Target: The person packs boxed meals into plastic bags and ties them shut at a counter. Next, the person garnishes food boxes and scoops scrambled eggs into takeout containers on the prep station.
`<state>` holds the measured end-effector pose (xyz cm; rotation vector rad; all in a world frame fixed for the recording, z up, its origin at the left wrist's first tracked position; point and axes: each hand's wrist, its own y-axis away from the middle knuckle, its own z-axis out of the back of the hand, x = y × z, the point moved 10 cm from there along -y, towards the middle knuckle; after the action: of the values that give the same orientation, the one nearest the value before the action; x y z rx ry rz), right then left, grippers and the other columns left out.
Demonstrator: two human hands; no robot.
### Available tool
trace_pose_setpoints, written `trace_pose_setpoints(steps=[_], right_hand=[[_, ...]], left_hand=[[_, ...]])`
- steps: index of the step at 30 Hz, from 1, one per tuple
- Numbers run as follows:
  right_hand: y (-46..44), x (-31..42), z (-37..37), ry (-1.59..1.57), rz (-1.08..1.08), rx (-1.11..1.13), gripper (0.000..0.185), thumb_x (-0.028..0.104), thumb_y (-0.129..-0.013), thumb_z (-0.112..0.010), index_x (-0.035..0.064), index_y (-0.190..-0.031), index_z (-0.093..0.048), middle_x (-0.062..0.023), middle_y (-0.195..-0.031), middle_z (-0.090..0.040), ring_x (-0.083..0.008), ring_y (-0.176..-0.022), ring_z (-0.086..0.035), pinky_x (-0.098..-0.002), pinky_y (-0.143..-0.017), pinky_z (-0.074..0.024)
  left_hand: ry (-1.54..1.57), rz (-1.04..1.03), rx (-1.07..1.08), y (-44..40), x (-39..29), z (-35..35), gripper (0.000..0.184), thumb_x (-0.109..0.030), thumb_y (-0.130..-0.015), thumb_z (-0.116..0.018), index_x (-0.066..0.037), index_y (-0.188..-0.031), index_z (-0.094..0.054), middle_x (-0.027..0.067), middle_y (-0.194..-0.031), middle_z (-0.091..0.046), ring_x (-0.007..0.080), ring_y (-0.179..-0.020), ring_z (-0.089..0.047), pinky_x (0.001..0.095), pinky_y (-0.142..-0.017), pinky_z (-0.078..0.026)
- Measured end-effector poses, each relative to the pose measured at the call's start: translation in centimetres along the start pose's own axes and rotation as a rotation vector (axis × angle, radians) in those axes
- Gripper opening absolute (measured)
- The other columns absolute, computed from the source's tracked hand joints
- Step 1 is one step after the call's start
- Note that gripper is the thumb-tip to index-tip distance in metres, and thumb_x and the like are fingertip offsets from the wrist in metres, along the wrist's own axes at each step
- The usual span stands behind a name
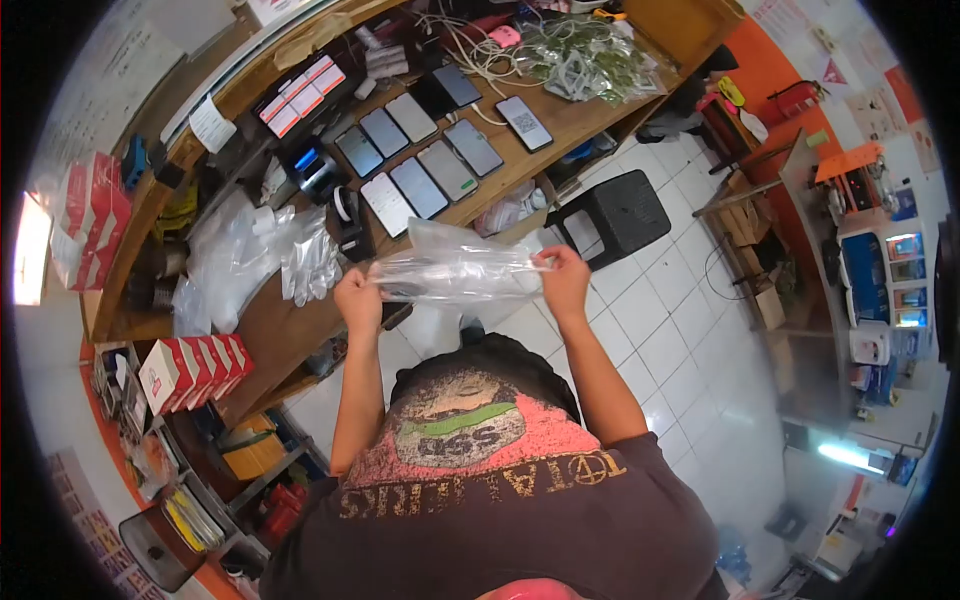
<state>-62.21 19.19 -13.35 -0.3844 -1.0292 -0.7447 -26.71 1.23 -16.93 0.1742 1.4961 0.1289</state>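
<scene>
A clear plastic bag (455, 270) is stretched between my two hands in front of my body, near the desk's front edge. My left hand (360, 297) is closed on its left end, beside a black tape dispenser (350, 222). At the bag's right end, my right hand (565, 280) pinches the plastic between thumb and fingers. Beyond the bag, several phones lie in rows on the wooden desk (522, 165), among them one with a white screen (386, 204) and one showing a QR code (525, 123).
Crumpled clear plastic (235, 255) lies at the desk's left, near red and white boxes (197, 372). White cables (470, 50) and a plastic-wrapped bundle (590, 60) are at the back. A black stool or bin (625, 215) stands on the tiled floor (660, 340).
</scene>
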Motion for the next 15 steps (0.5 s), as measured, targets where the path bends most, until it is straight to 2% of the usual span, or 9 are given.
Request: trace_pose_setpoints(steps=[3, 4, 5, 7, 10, 12, 13, 14, 15], right_hand=[[0.1, -0.8, 0.6, -0.089, -0.089, -0.093, 0.018, 0.017, -0.08, -0.076, 0.0028, -0.084, -0.066, -0.0025, -0.053, -0.041, -0.0144, -0.051, -0.042, -0.0322, -0.049, -0.0365], [0.1, -1.3, 0.5, -0.132, -0.11, -0.116, 0.018, 0.018, -0.081, -0.076, 0.0026, -0.084, -0.066, -0.0029, -0.054, -0.043, -0.0161, -0.052, -0.042, -0.0328, -0.05, -0.0369], [-0.1, -2.0, -0.5, -0.135, -0.107, -0.111, 0.018, 0.018, -0.081, -0.076, 0.0026, -0.084, -0.066, -0.0029, -0.054, -0.043, -0.0161, -0.052, -0.042, -0.0328, -0.05, -0.0369], [0.7, 0.5, -0.6, -0.098, 0.292, -0.336, 0.022, 0.017, -0.079, -0.077, 0.0008, -0.078, -0.062, -0.0054, -0.058, -0.049, -0.0214, -0.054, -0.044, -0.036, -0.053, -0.038], [1.6, 1.4, -4.2, -0.011, 0.23, -0.094, 0.029, 0.015, -0.078, -0.077, 0.0005, -0.069, -0.053, -0.0092, -0.062, -0.052, -0.0256, -0.058, -0.048, -0.039, -0.056, -0.0393], [1.3, -1.0, -5.2, 0.073, 0.085, 0.039, 0.036, 0.014, -0.076, -0.076, 0.0005, -0.063, -0.045, -0.0121, -0.059, -0.048, -0.0267, -0.057, -0.048, -0.0412, -0.056, -0.0394], [-0.4, -4.0, -3.1, -0.048, 0.011, -0.083, 0.036, 0.014, -0.077, -0.075, 0.0004, -0.063, -0.044, -0.0137, -0.058, -0.046, -0.0264, -0.056, -0.046, -0.0411, -0.055, -0.0384], [-1.1, -5.4, -1.8, -0.108, -0.027, -0.142, 0.036, 0.014, -0.077, -0.074, 0.0003, -0.062, -0.043, -0.0145, -0.058, -0.046, -0.0262, -0.055, -0.045, -0.041, -0.055, -0.0379], [-1.7, -6.3, -0.5, -0.17, -0.061, -0.204, 0.037, 0.014, -0.077, -0.073, 0.0003, -0.062, -0.043, -0.0153, -0.057, -0.045, -0.0261, -0.055, -0.044, -0.0409, -0.055, -0.0374]], left_hand=[[-0.842, -0.323, -0.287, 0.2, -3.6, 3.5, 0.04, -0.009, -0.087, -0.068, -0.006, -0.063, -0.037, 0.0011, -0.065, -0.053, 0.0135, -0.063, -0.054, 0.0288, -0.062, -0.047], [-0.844, -0.318, -0.293, -0.2, -2.4, 3.7, 0.04, -0.009, -0.087, -0.068, -0.006, -0.063, -0.037, 0.0011, -0.065, -0.053, 0.0135, -0.063, -0.054, 0.0288, -0.062, -0.047], [-0.529, -0.337, -0.321, -1.1, -0.7, 4.5, 0.035, -0.009, -0.086, -0.069, -0.004, -0.066, -0.039, 0.0014, -0.066, -0.054, 0.0146, -0.065, -0.053, 0.0302, -0.065, -0.046], [-0.215, -0.353, -0.344, -1.2, -0.4, 4.8, 0.031, -0.008, -0.085, -0.069, -0.003, -0.069, -0.042, 0.0018, -0.067, -0.054, 0.0157, -0.067, -0.053, 0.0317, -0.067, -0.046], [0.126, -0.037, -0.003, 0.2, 0.7, -0.7, 0.021, -0.004, -0.082, -0.067, -0.002, -0.076, -0.047, 0.0037, -0.068, -0.054, 0.0169, -0.066, -0.05, 0.0333, -0.066, -0.045], [-0.306, -0.08, 0.194, 1.6, -0.3, -3.4, 0.011, 0.005, -0.079, -0.055, -0.004, -0.076, -0.048, 0.0033, -0.066, -0.052, 0.0144, -0.067, -0.048, 0.0313, -0.064, -0.044], [-0.609, -0.359, -0.035, -0.7, 1.0, 0.0, 0.012, 0.008, -0.073, -0.048, -0.004, -0.075, -0.046, 0.0054, -0.063, -0.049, 0.0158, -0.065, -0.048, 0.032, -0.063, -0.043], [-0.608, -0.364, -0.037, -1.3, 0.3, 1.2, 0.012, 0.008, -0.073, -0.048, -0.004, -0.075, -0.046, 0.0054, -0.063, -0.049, 0.0158, -0.065, -0.048, 0.032, -0.063, -0.043], [-0.485, -0.14, -0.107, -1.7, 1.4, 3.6, 0.011, 0.007, -0.072, -0.048, -0.003, -0.077, -0.046, 0.0074, -0.062, -0.048, 0.0192, -0.064, -0.047, 0.0336, -0.062, -0.043]])
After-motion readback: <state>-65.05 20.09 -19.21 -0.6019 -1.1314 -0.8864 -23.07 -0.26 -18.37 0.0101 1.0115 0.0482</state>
